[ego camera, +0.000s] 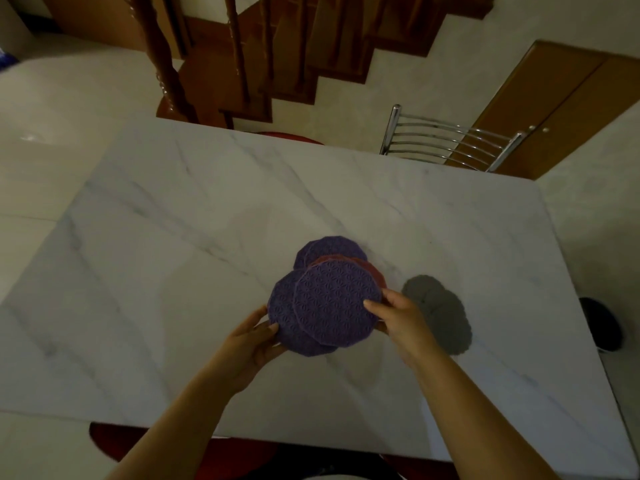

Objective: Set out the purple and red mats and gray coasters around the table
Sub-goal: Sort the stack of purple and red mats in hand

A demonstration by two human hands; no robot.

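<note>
Fanned purple mats (334, 303), patterned, red mat (375, 271) beneath, left hand (251, 344) and right hand (401, 320) pinching edges

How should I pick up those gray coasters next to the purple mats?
Take the gray coasters by a rim that sticks out, probably from the right side, clear of the right hand. They lie flat and overlapped on the table, so slip a fingertip under and pinch, thumb on top.

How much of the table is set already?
None looks done. The left hand and right hand hold the purple mats and red mat bunched together. The coasters lie in an overlapping pile beside them. Every piece needs its spot round the table.
</note>
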